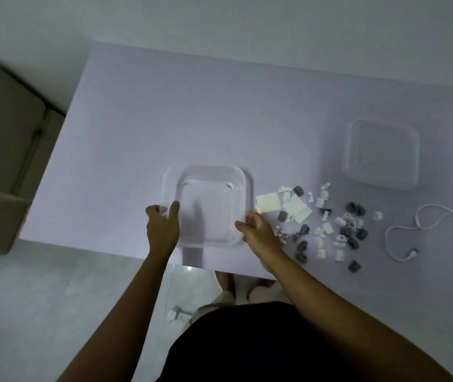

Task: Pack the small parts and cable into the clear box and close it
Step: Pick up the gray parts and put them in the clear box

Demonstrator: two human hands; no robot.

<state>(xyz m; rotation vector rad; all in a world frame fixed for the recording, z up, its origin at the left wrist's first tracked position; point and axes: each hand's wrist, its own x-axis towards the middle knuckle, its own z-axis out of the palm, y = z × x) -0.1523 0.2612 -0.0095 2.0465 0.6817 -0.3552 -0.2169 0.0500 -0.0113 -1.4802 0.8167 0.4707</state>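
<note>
A square clear plastic box (208, 208) with rounded corners sits open on the pale lilac counter (219, 111), near its front edge. The left hand (163, 227) grips the box's left rim, thumb lying over the inside wall and the other fingers (162, 209) curled round the outside. The right hand (258, 230) holds the right rim, fingers closed on its edge. Just right of the box lies a scatter of small white and grey plastic parts (327, 227), some touching the right hand's knuckles. Farther right, a thin white cable (423, 227) lies in loose loops. Behind the parts rests a clear square lid (382, 154), well apart from the box.
</note>
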